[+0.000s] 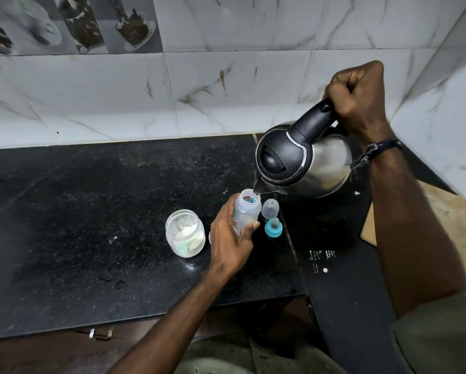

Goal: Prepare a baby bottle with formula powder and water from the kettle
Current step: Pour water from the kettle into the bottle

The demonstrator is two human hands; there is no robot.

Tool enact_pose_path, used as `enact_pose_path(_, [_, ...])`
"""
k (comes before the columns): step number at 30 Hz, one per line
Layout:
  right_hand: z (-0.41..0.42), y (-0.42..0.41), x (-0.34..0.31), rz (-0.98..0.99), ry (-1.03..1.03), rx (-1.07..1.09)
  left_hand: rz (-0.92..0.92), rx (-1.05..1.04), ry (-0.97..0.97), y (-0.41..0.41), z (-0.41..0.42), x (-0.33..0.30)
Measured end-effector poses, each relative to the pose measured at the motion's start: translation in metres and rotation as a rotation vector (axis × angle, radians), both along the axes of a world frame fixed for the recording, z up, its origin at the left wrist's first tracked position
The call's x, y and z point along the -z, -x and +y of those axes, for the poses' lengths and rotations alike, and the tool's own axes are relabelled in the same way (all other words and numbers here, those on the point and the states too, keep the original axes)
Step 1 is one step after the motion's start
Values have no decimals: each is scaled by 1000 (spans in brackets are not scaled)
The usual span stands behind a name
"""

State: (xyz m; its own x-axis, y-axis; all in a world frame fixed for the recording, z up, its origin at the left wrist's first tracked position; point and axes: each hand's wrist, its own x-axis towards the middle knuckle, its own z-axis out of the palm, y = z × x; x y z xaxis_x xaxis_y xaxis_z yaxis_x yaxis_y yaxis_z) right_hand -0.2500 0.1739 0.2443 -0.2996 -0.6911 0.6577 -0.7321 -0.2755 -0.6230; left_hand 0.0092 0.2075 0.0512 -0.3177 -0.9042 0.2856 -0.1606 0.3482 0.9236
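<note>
An open clear baby bottle [246,209] stands on the black counter [91,211], and my left hand [230,238] is wrapped around its lower body. My right hand [358,101] grips the black handle of a steel electric kettle [304,160], which is tilted with its spout just above the bottle's mouth. A thin stream of water runs from the spout into the bottle. To the left of the bottle stands an open clear jar of white formula powder [184,233].
A clear bottle cap [271,208] and a teal ring with its teat [274,227] lie just right of the bottle. A wooden board [447,211] rests at the right by the tiled wall. Water droplets dot the counter. A drawer handle [101,333] sits below the front edge.
</note>
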Motion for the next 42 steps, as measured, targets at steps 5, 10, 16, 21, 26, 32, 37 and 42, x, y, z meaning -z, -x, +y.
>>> enact_pose_path(5, [0, 1, 0, 7, 0, 11, 9, -16, 6, 0, 1, 0])
enact_pose_path(10, [2, 0, 0, 2, 3, 11, 4, -24, -4, 0, 0, 2])
enact_pose_path(16, [2, -1, -1, 12, 13, 6, 12, -16, -5, 0, 2, 0])
enact_pose_path(21, [4, -2, -3, 25, 15, 4, 25, 0, -7, -1, 3, -1])
enact_pose_path(26, [5, -2, -3, 37, 13, 6, 30, 4, 0, -1, 5, -3])
enact_pose_path(32, [7, -5, -4, 22, 16, 0, 26, 1, -5, -1, 7, -1])
enact_pose_path(37, [9, -6, -4, 23, 16, 0, 33, 6, 8, -2, 8, -1])
enact_pose_path(42, [11, -5, -5, 30, 17, 0, 37, 5, 10, -1, 9, 0])
